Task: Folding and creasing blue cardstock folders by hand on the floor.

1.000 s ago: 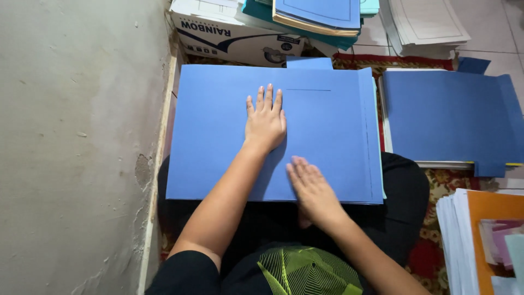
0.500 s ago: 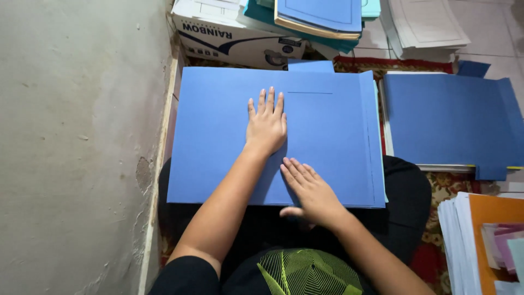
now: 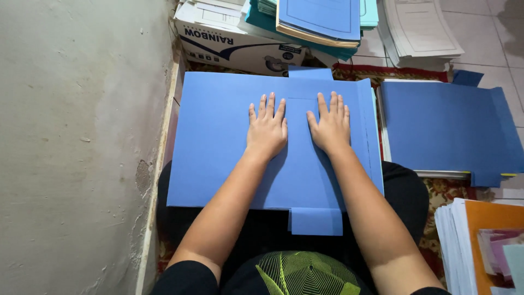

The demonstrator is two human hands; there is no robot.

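Blue card folder (image 3: 218,142), opened flat across our lap with tabs at its near and far edges. We press the left hand (image 3: 267,131) and right hand (image 3: 329,128) palm-down, fingers spread, side by side (not gripping) on its far middle. Uneven pressure could, we judge, skew the crease or slide the sheet right toward the second blue folder (image 3: 447,131).

Around the blue folder (image 3: 218,142): a bare wall (image 3: 71,147) crowds its left edge. A cardboard box (image 3: 234,46) stacked with papers blocks its far edge. To its right another blue folder (image 3: 447,131) lies close, only a narrow gap between.
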